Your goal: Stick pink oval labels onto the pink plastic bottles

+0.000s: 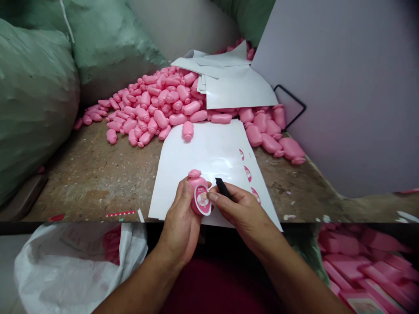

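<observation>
My left hand [181,218] is wrapped round a small pink plastic bottle [195,178], tilted with its neck pointing up and away from me. An oval pink-and-white label [202,201] with a picture lies on the bottle's front; I cannot tell if it is fully stuck down. My right hand [240,209] grips a short black cutter [223,188], its slanted end pointing away to the left; no blade shows. The right fingertips touch the label's right edge. Below both hands lies a white label sheet [196,155] with a few oval labels along its right side.
A large heap of pink bottles [160,98] covers the back of the worn wooden table [81,174]. Loose white sheets [240,89] rest on it. Green sacks [36,96] stand left. Below the edge are a white bag [68,266] and more pink containers [369,261].
</observation>
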Demonstrator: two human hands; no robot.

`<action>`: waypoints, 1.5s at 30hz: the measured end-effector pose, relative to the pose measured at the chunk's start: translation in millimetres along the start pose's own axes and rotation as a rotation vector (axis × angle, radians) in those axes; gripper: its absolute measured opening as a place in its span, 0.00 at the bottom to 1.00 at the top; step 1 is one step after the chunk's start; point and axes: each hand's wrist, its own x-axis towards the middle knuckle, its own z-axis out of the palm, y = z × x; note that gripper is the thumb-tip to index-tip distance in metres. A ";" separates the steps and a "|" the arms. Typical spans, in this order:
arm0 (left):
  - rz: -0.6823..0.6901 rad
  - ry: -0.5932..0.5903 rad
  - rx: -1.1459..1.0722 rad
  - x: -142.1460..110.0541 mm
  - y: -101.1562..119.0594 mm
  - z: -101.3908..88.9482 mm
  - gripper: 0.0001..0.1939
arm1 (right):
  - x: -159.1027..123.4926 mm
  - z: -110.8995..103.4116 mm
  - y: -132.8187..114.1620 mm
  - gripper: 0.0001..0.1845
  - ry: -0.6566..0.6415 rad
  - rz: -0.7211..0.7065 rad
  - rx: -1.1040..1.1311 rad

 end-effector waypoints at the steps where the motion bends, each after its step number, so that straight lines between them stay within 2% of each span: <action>1: 0.000 -0.001 0.000 0.1 -0.1 -0.1 0.11 | 0.0 0.0 -0.2 0.14 0.003 0.001 0.000; 13: -0.017 -0.001 0.002 -1.3 1.2 0.7 0.12 | 0.4 1.2 -2.1 0.13 -0.008 0.044 0.087; 21: 0.002 0.002 0.017 -1.6 0.6 1.6 0.12 | -0.3 1.6 -3.8 0.13 0.005 0.013 0.002; 31: 0.006 -0.023 0.082 -3.0 1.4 0.0 0.14 | -0.8 0.9 -1.7 0.14 0.001 0.017 0.002; 36: 0.026 0.015 0.141 -2.2 -0.9 -1.1 0.17 | 0.1 1.5 -1.4 0.12 -0.006 0.014 0.007; 45: 0.108 0.065 0.280 0.3 -3.1 1.2 0.18 | -0.3 2.8 -3.7 0.15 -0.029 0.005 -0.038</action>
